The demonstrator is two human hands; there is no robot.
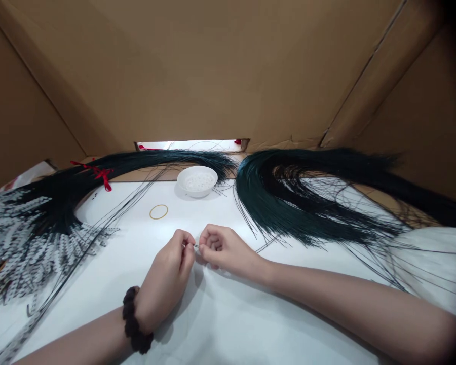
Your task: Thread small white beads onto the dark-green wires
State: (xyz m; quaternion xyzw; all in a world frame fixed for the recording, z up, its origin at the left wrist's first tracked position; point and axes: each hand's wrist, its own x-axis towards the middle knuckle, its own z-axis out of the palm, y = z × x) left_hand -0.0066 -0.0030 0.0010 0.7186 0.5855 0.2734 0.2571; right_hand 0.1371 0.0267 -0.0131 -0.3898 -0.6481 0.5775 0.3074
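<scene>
My left hand point(174, 263) is closed in a pinch near the middle of the white tabletop, with a dark scrunchie point(133, 320) round its wrist. Facing it, my right hand point(224, 248) is closed too, thumb against forefinger. A short piece of thin dark strand point(196, 246) spans the small gap between the two sets of fingertips. The rest of that strand is hidden or too fine to follow. Beyond the hands stands a white bowl point(192, 188) holding small whitish bits too tiny to name. A yellow rubber band point(158, 212) lies flat to the left of the bowl.
A dark strand bundle point(137, 161) with a red tie point(102, 175) curves along the left, its ends patterned white and black. Another bundle point(266, 197) of dark green-black strands bends at the right. Cardboard walls point(213, 71) enclose the back and sides. Crumpled clear plastic point(437, 263) lies right.
</scene>
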